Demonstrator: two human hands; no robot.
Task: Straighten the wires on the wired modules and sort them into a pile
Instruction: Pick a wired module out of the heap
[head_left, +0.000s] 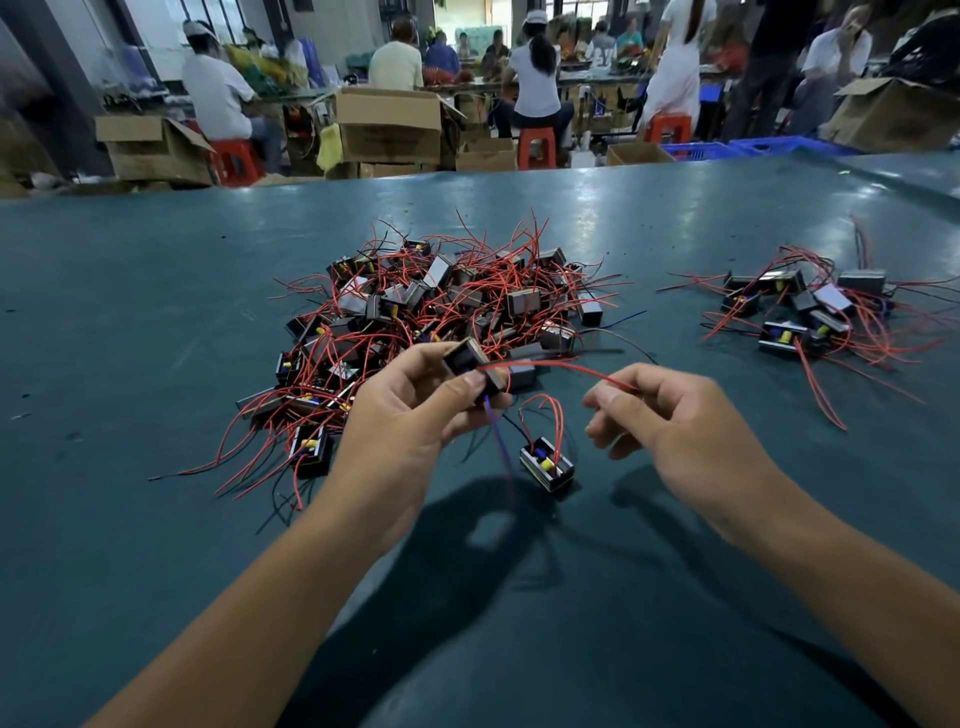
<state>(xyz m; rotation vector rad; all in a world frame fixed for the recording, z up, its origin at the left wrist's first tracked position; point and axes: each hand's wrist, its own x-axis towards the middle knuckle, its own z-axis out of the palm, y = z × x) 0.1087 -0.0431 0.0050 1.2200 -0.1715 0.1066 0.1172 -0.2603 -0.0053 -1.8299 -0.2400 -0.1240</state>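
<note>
We work at a wide teal counter (156, 322). The big tangled heap (431, 322) of modules lies at twelve o'clock from our hands, and the smaller sorted pile (810, 317) sits well apart at two o'clock. One loose module (546, 463) rests on the counter between our wrists, its wires looped upward.

Our left hand (410, 415) has its grip closed around a module (470, 364) held above the counter, thumb on top and fingers beneath. Our right hand (670, 410) pinches that module's red wire (561, 370) near its free end at three o'clock, thumb against forefinger. A blue wire (500, 447) hangs down from the module.

We judge the module light and rigid, best held by its body. The thin wires look soft and springy, so we would draw them through the fingers gently, never yanking at the solder end.

We can read no label or writing.
</note>
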